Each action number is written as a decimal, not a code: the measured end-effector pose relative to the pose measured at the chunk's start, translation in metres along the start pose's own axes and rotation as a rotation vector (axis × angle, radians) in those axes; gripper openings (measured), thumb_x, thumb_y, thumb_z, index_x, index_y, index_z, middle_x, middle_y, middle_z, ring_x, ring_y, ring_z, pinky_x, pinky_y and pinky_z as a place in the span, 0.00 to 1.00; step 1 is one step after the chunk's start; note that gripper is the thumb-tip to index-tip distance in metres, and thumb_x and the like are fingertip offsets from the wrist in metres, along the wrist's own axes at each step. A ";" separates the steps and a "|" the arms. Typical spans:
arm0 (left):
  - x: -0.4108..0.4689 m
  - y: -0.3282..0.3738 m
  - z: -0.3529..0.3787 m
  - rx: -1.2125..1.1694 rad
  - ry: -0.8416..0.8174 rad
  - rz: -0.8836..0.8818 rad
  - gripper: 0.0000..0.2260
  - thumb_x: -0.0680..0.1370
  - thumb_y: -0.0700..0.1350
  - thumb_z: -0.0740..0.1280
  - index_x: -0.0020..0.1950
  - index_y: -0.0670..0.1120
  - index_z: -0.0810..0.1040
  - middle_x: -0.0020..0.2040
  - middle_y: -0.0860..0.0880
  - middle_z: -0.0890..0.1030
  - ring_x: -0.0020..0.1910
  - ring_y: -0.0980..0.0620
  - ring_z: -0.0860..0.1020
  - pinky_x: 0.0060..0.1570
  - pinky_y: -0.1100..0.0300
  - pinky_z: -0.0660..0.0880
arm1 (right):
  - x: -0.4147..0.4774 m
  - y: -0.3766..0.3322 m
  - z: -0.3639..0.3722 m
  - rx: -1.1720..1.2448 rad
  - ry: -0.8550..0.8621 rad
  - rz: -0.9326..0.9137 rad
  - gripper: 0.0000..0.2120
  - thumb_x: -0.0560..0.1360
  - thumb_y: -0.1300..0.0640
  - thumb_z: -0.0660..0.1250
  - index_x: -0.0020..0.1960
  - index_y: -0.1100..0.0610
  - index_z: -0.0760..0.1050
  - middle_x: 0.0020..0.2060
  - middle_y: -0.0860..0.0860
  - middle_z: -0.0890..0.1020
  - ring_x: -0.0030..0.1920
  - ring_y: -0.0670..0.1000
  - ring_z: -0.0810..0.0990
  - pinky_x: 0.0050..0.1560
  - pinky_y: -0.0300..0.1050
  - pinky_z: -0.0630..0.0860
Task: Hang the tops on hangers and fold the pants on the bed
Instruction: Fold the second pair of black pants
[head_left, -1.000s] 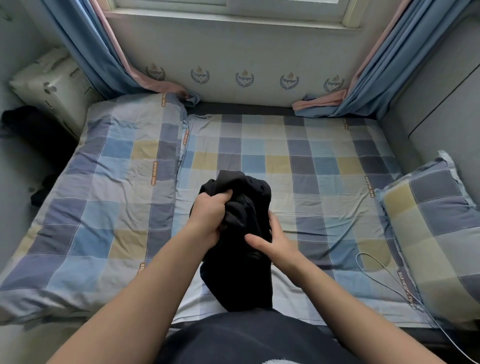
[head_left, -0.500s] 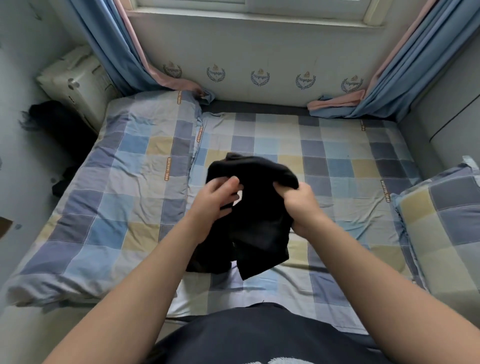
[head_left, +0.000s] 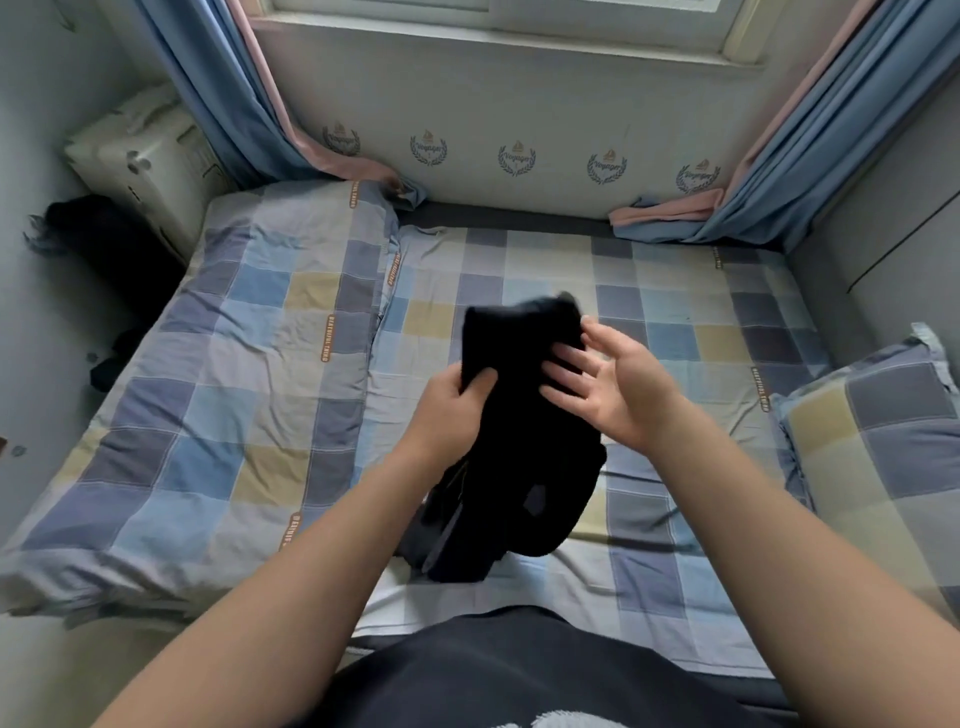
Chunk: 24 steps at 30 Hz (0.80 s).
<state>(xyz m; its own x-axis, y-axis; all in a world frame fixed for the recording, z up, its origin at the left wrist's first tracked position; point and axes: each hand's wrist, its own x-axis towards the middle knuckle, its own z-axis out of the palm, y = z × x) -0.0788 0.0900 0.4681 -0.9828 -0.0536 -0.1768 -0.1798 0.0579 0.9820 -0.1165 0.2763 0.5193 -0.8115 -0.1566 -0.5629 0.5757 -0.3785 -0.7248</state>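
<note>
1. While the person stood at the near edge of the bed (head_left: 675, 312), a black garment (head_left: 524, 441) hung before them, lifted over the checked sheet at the middle of the mattress. Its lower end drooped in a bunch toward the near edge, and I could not tell whether it touched the sheet.
2. The left hand (head_left: 452, 410) grasped the garment's left edge, fingers curled behind the cloth and thumb pressed on the front. That one hold seemed to carry the whole weight.
3. The right hand (head_left: 608, 384) was released, its fingers straight and spread, with the fingertips (head_left: 563, 370) laid against the upper right of the cloth. I judged it was feeling for an edge to draw the piece open.
4. The garment was too crumpled to call it a top or pants. Spreading it looked like the way to settle whether it needed a hanger or a fold.
5. A folded quilt (head_left: 234, 364) lay along the left side and a matching pillow (head_left: 883, 441) at the right. The garment was held between them, over flat sheet, a sensible spot for laying it down.
</note>
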 end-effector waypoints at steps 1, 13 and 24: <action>0.003 0.003 0.002 -0.117 0.057 -0.102 0.08 0.84 0.48 0.63 0.49 0.51 0.81 0.43 0.55 0.86 0.45 0.50 0.84 0.40 0.58 0.80 | -0.002 0.008 -0.005 -0.105 0.003 -0.051 0.17 0.80 0.49 0.67 0.66 0.51 0.71 0.65 0.54 0.77 0.66 0.57 0.76 0.62 0.62 0.77; -0.002 0.029 -0.020 -0.025 -0.102 -0.109 0.10 0.84 0.41 0.62 0.62 0.41 0.79 0.56 0.42 0.84 0.57 0.44 0.83 0.60 0.52 0.79 | -0.015 0.037 -0.005 -0.818 0.007 -0.602 0.40 0.74 0.49 0.75 0.78 0.39 0.55 0.75 0.45 0.64 0.74 0.46 0.64 0.71 0.51 0.65; -0.006 0.014 -0.031 0.344 -0.329 0.125 0.05 0.78 0.48 0.68 0.48 0.50 0.84 0.41 0.46 0.84 0.41 0.53 0.80 0.46 0.51 0.76 | -0.002 0.003 0.021 -0.989 -0.110 -0.334 0.07 0.80 0.60 0.64 0.49 0.59 0.80 0.43 0.59 0.83 0.44 0.58 0.84 0.37 0.57 0.84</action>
<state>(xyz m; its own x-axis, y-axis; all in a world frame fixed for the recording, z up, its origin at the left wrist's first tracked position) -0.0744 0.0602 0.4850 -0.9491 0.2889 -0.1253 -0.0091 0.3726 0.9279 -0.1150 0.2561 0.5268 -0.9201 -0.2824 -0.2716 0.1058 0.4884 -0.8662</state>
